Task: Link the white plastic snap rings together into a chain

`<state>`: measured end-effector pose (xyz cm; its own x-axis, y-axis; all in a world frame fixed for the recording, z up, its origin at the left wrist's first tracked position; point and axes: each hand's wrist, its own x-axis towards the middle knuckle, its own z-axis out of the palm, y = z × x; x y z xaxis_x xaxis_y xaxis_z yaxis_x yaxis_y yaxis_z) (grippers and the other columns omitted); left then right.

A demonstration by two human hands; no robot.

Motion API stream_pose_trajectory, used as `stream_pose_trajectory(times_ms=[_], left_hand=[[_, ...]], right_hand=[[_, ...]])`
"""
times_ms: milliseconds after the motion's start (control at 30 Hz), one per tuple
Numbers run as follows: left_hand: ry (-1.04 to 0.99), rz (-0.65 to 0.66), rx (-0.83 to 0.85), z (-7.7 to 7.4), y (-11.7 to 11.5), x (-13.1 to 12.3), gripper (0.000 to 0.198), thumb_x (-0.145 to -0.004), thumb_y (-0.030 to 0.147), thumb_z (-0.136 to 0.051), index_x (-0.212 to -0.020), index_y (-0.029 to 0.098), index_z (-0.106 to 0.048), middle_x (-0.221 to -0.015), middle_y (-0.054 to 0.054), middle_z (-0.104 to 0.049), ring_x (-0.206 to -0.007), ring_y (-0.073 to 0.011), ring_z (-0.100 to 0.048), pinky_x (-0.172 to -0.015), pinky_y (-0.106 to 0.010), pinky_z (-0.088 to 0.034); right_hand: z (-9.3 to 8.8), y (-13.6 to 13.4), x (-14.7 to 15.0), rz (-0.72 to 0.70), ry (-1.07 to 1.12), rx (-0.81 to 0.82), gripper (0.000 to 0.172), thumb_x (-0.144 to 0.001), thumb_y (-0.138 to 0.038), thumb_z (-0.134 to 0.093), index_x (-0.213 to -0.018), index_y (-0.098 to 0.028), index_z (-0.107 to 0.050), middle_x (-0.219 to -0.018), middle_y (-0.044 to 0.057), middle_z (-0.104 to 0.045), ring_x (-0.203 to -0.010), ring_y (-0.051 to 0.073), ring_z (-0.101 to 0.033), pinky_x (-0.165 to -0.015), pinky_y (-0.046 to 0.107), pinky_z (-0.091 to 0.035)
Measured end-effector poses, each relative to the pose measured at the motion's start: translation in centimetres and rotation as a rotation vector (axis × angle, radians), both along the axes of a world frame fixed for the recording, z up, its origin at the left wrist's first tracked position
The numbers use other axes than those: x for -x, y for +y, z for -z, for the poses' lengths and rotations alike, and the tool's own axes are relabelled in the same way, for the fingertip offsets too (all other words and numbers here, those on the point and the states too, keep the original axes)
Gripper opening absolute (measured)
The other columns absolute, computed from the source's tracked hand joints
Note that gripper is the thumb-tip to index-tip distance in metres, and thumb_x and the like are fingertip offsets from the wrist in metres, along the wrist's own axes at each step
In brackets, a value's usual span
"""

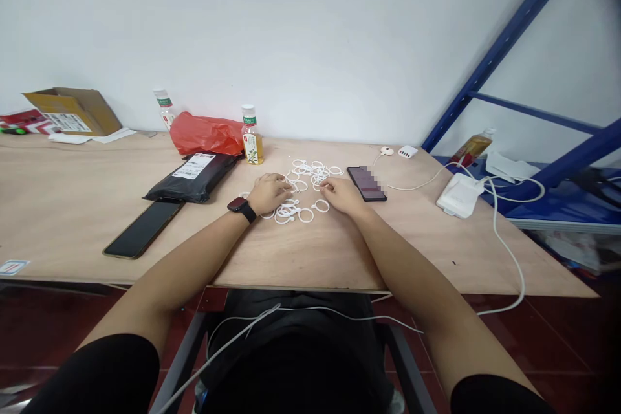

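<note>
Many white plastic rings [305, 215], each with a small eyelet like a curtain ring, lie in a loose pile on the wooden table [301, 259]. My left hand [268, 194], with a black watch on its wrist, rests palm down over the pile's left side. Its fingers are stretched out and partly cover some rings. At the right side of the pile is my right hand [341, 194], fingers bent and drawn together at the edge of a white ring [317, 185]. The fingertips are small in view, and the grip is partly hidden.
Right of the rings lies a dark phone [367, 183]; another phone [144, 228] lies at the left beside a black parcel [196, 178]. A drink bottle [251, 136] and a red plastic bag [206, 134] stand behind. White cables run from a white charger [460, 195] over the right edge.
</note>
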<state>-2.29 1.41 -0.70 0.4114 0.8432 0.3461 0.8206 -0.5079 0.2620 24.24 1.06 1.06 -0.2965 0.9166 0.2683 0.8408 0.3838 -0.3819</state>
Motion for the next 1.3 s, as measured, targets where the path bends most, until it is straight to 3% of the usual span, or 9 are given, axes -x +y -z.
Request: stream_pose_trajectory(times_ms=[233,400,567,667,833,1000,1300], left_hand=[[0.048,-0.027,0.056,-0.7,-0.6,-0.3,0.029,-0.088,0.047,-0.056,-0.099,0.029,-0.076,-0.129,-0.006,-0.062,-0.122,-0.0304,-0.052,-0.105,-0.051,-0.035],[0.034,-0.044,0.063,-0.8,-0.7,-0.4,0.023,-0.086,0.042,-0.059,-0.090,0.026,-0.075,-0.125,-0.006,-0.064,-0.118,-0.0303,-0.054,-0.103,-0.050,-0.037],[-0.036,-0.059,-0.003,-0.3,-0.4,-0.4,0.014,-0.082,0.035,-0.065,-0.083,0.025,-0.075,-0.117,-0.007,-0.068,-0.110,-0.0313,-0.057,-0.099,-0.050,-0.039],[-0.140,-0.055,-0.049,-0.3,-0.3,-0.3,0.016,-0.084,0.035,-0.064,-0.086,0.025,-0.075,-0.110,-0.008,-0.070,-0.106,-0.0297,-0.060,-0.099,-0.049,-0.040],[-0.396,0.008,-0.097,-1.1,-0.5,-0.6,0.026,-0.092,0.037,-0.054,-0.102,0.021,-0.073,-0.107,-0.008,-0.072,-0.104,-0.0238,-0.063,-0.099,-0.042,-0.045],[-0.669,0.021,0.072,-1.1,-0.8,-1.2,0.044,-0.093,0.044,-0.052,-0.120,0.013,-0.066,-0.117,-0.013,-0.070,-0.109,-0.0254,-0.065,-0.099,-0.041,-0.048],[-0.882,0.130,0.153,-1.8,-1.6,-2.0,0.049,-0.082,0.057,-0.064,-0.101,0.014,-0.074,-0.100,-0.010,-0.075,-0.090,-0.0217,-0.069,-0.083,-0.035,-0.055]], right_hand=[[0.8,0.6,-0.2,0.029,-0.133,0.092,0.028,-0.088,-0.030,-0.056,-0.112,-0.026,-0.071,-0.105,0.004,-0.073,-0.092,0.020,-0.064,-0.072,0.027,-0.041],[0.8,0.4,0.0,0.024,-0.159,0.088,0.020,-0.088,-0.028,-0.057,-0.099,-0.024,-0.072,-0.105,0.004,-0.073,-0.093,0.019,-0.063,-0.072,0.025,-0.041],[0.8,0.4,0.0,-0.010,-0.082,-0.018,0.015,-0.087,-0.024,-0.056,-0.090,-0.021,-0.071,-0.096,0.005,-0.073,-0.089,0.020,-0.062,-0.072,0.027,-0.042],[0.4,0.1,0.2,-0.067,0.013,-0.115,0.015,-0.089,-0.024,-0.056,-0.090,-0.021,-0.070,-0.093,0.005,-0.072,-0.087,0.019,-0.062,-0.075,0.028,-0.043],[-0.6,-1.3,1.4,-0.279,0.146,-0.186,0.016,-0.092,-0.023,-0.053,-0.093,-0.021,-0.069,-0.094,0.005,-0.071,-0.089,0.019,-0.062,-0.079,0.029,-0.044],[-0.8,-2.4,2.7,-0.432,0.187,-0.221,0.020,-0.097,-0.026,-0.048,-0.096,-0.021,-0.067,-0.094,0.005,-0.068,-0.088,0.017,-0.061,-0.080,0.028,-0.044],[-0.9,-2.7,2.8,-0.454,0.189,-0.185,0.018,-0.098,-0.025,-0.043,-0.102,-0.022,-0.061,-0.102,0.006,-0.064,-0.095,0.019,-0.056,-0.083,0.030,-0.043]])
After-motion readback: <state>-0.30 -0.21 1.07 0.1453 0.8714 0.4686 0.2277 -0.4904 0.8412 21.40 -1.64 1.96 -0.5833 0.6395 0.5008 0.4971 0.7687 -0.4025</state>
